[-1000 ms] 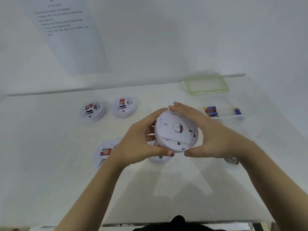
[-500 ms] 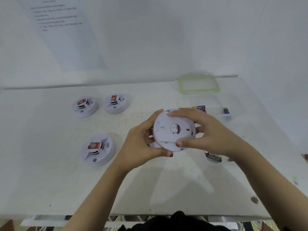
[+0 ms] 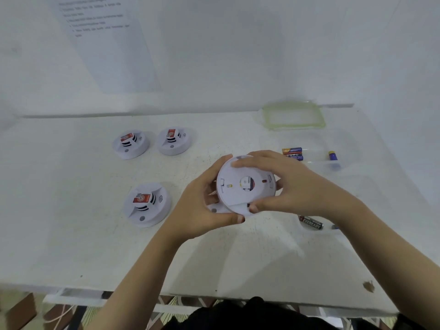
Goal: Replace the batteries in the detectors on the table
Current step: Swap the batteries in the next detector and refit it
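Centre frame: left hand [image 3: 200,210] and right hand [image 3: 297,186] clasp the round white plastic detector [image 3: 234,196] (backplate up); a forced twist might snap tabs or drop it.

Bright, even, cool light washes out the white desk [image 3: 95,234] and wall [image 3: 238,55], soft shadows spread under the forearms [image 3: 133,270], wide-angle bending curves the desk's far edge, and the print on the posted sheet [image 3: 112,55] is too blurred to read.
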`<control>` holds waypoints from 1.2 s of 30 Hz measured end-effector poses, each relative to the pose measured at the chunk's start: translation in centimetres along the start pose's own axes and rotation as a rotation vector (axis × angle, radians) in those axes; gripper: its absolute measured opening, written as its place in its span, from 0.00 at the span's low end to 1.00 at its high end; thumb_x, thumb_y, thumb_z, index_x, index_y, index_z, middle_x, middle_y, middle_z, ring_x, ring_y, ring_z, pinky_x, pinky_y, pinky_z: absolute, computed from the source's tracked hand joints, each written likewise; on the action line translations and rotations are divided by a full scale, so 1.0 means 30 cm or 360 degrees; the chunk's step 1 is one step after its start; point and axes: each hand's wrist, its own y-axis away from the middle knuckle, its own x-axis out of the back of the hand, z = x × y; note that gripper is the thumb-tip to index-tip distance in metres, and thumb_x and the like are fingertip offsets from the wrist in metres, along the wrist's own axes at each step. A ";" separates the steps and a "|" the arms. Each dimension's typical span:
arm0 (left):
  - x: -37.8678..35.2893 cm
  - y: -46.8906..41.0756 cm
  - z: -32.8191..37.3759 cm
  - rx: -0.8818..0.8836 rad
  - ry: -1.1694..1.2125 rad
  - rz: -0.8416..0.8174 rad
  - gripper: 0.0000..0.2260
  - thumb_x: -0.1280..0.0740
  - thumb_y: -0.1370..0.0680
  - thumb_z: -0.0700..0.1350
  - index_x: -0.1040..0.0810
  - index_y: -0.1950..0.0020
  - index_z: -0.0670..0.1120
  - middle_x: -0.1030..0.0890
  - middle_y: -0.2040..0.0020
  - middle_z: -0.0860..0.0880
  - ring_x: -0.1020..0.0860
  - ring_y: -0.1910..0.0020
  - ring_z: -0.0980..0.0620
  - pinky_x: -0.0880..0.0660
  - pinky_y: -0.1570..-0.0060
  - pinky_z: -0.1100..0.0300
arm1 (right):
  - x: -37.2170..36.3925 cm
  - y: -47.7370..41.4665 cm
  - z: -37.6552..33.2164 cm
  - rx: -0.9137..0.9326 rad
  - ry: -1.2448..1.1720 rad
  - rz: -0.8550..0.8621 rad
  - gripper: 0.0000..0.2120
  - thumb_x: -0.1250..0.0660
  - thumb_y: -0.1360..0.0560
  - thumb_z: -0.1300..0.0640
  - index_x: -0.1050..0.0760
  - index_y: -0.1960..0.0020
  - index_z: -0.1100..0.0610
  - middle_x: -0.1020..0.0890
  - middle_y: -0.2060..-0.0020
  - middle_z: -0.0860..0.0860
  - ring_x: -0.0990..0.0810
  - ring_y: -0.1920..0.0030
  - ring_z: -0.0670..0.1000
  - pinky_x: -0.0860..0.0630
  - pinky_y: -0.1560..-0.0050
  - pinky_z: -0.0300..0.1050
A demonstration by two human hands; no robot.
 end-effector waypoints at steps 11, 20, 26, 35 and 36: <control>0.049 0.096 -0.050 -0.0072 -0.0184 0.0084 0.43 0.18 0.42 0.38 0.33 0.31 0.52 0.24 0.39 0.61 0.24 0.39 0.59 0.25 0.50 0.68 | -0.130 -0.018 -0.016 0.0271 0.0431 0.0091 0.31 0.27 0.35 0.45 0.30 0.33 0.44 0.40 0.26 0.45 0.23 0.40 0.50 0.23 0.47 0.48; 0.124 0.118 -0.060 -0.0009 -0.0296 0.0031 0.42 0.18 0.42 0.42 0.32 0.33 0.58 0.23 0.42 0.63 0.24 0.41 0.59 0.24 0.54 0.68 | -0.160 -0.056 -0.057 0.0348 0.0566 -0.0016 0.31 0.30 0.34 0.46 0.30 0.32 0.47 0.45 0.24 0.43 0.32 0.31 0.47 0.25 0.41 0.49; 0.170 0.107 -0.067 0.0001 -0.0300 -0.0036 0.43 0.18 0.42 0.39 0.32 0.31 0.54 0.22 0.42 0.61 0.23 0.41 0.59 0.23 0.52 0.66 | -0.216 -0.086 -0.086 0.0528 0.0873 0.0086 0.29 0.30 0.37 0.49 0.25 0.39 0.63 0.25 0.36 0.55 0.22 0.43 0.56 0.22 0.48 0.51; 0.242 0.107 -0.085 0.0043 -0.0346 -0.0205 0.41 0.18 0.41 0.35 0.29 0.34 0.56 0.21 0.45 0.60 0.22 0.44 0.58 0.23 0.52 0.65 | -0.277 -0.097 -0.109 0.0436 0.0746 0.0087 0.30 0.37 0.37 0.46 0.27 0.39 0.62 0.26 0.36 0.55 0.22 0.44 0.53 0.24 0.49 0.42; 0.251 0.108 -0.089 0.0035 -0.0351 -0.0221 0.41 0.18 0.42 0.35 0.30 0.33 0.55 0.20 0.45 0.59 0.22 0.44 0.58 0.23 0.51 0.65 | -0.282 -0.097 -0.112 0.0432 0.0723 0.0094 0.31 0.37 0.37 0.46 0.28 0.38 0.61 0.27 0.36 0.54 0.23 0.44 0.53 0.24 0.49 0.42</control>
